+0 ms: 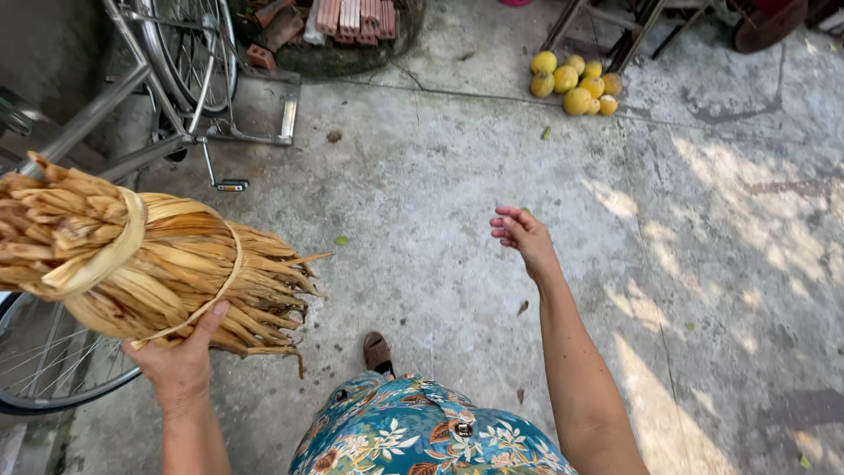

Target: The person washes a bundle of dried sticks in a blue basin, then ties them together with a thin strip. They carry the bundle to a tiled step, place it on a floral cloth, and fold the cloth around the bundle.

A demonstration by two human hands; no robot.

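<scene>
Beside the bicycle (132, 105) that leans at the left of the yard, the left hand (180, 361) carries a thick bundle of dried leaves (141, 259); the hand cups it from beneath, thumb up along the near side, fingers hidden under the load, so the weight rests in the palm rather than hanging from a pinch; the bundle lies roughly level, its bound butt end toward the bicycle's frame and its loose tips pointing away from it toward the open concrete floor (457, 202); two pale bands (132, 233) wrap it, which seems to be why the strips stay together under a one-handed hold. The bundle is up at about waist height and clear of the floor, just in front of the bicycle's rear wheel (44, 361).

The right hand (525, 236) holds nothing; it hangs out in the air well away from the bicycle, fingers loosely curled and half open, the arm swung outward as if for balance in walking; one sandalled foot (378, 352) shows below, stepping forward on the concrete, with a flowered garment (422, 431) at the bottom edge.

Farther from the bicycle, across the floor, a small heap of yellow round fruit (576, 84) sits by the legs of a metal frame (607, 26); just beyond the bicycle's front wheel lie red bricks (352, 18).
</scene>
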